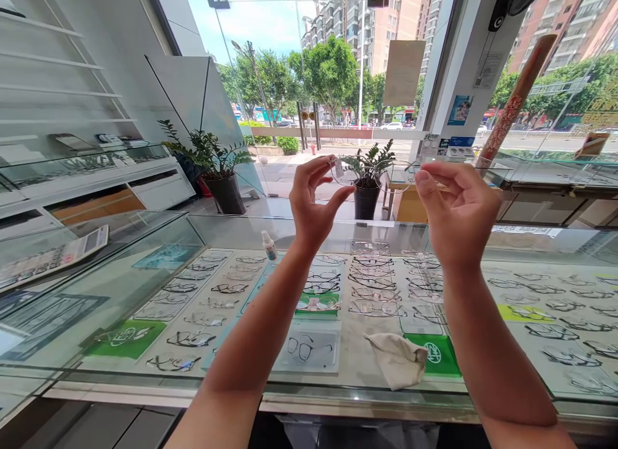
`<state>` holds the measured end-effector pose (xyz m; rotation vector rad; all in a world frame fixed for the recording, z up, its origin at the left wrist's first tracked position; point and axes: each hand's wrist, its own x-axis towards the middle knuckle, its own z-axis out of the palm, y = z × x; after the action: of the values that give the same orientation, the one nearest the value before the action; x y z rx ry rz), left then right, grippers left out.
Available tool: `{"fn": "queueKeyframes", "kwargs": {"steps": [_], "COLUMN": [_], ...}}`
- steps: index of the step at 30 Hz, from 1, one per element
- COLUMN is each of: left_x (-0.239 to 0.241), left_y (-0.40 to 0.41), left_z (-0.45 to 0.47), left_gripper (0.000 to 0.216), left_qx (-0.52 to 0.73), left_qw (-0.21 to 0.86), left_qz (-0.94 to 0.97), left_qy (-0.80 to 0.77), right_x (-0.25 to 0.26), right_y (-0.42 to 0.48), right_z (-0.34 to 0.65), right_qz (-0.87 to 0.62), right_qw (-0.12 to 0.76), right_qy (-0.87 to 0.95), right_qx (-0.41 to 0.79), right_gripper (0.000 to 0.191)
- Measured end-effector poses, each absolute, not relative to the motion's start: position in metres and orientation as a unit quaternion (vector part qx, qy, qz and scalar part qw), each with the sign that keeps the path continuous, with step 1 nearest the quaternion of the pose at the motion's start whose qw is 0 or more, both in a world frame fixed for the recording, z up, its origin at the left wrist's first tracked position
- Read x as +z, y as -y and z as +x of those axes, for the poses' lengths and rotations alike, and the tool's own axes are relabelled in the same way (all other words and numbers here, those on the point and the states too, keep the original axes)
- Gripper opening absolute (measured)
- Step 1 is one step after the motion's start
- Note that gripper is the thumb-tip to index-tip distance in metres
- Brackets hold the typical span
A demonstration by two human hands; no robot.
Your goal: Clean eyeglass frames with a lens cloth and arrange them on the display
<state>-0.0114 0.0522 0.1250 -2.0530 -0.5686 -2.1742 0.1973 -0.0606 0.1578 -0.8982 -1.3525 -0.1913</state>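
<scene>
A pair of thin-rimmed eyeglasses (394, 190) is raised above the counter, between my two hands and against the bright window. My left hand (311, 204) grips its left side, fingers at the upper edge and thumb near the lower rim. A small pale tag or label (338, 168) shows at that side. On the right end, my right hand (458, 211) pinches the frame between thumb and fingertips. Below them, a crumpled beige cloth (396, 360) lies on the glass counter, and a small white spray bottle (268, 245) stands upright beyond my left forearm.
The glass display counter (357, 392) holds rows of spectacles (371, 282) beneath its top. A large calculator (72, 255) rests at far left. Potted plants (226, 192) (367, 203) stand beyond the counter, before the window. Another display case (555, 172) is at right.
</scene>
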Motion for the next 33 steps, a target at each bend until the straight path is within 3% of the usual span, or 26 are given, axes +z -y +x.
{"fn": "queueKeyframes", "kwargs": {"steps": [10, 18, 26, 33], "left_x": [0.125, 0.130, 0.130, 0.128], "left_y": [-0.041, -0.018, -0.020, -0.027], "left_z": [-0.005, 0.002, 0.003, 0.000], "left_gripper": [0.057, 0.059, 0.058, 0.058], "left_qx": [-0.716, -0.727, -0.729, -0.727], "left_qw": [0.074, 0.154, 0.128, 0.094], "left_qz": [-0.662, -0.632, -0.640, -0.658], "left_qy": [0.210, 0.222, 0.208, 0.169], "right_x": [0.156, 0.150, 0.149, 0.153], "right_y": [0.053, 0.027, 0.026, 0.035], "right_z": [0.202, 0.211, 0.209, 0.205], "right_qz": [-0.411, -0.356, -0.358, -0.294], "right_qw": [0.669, 0.729, 0.727, 0.756], "right_qy": [0.611, 0.585, 0.586, 0.584], "right_qx": [-0.099, 0.003, -0.012, 0.026], "right_gripper": [0.033, 0.024, 0.027, 0.017]}}
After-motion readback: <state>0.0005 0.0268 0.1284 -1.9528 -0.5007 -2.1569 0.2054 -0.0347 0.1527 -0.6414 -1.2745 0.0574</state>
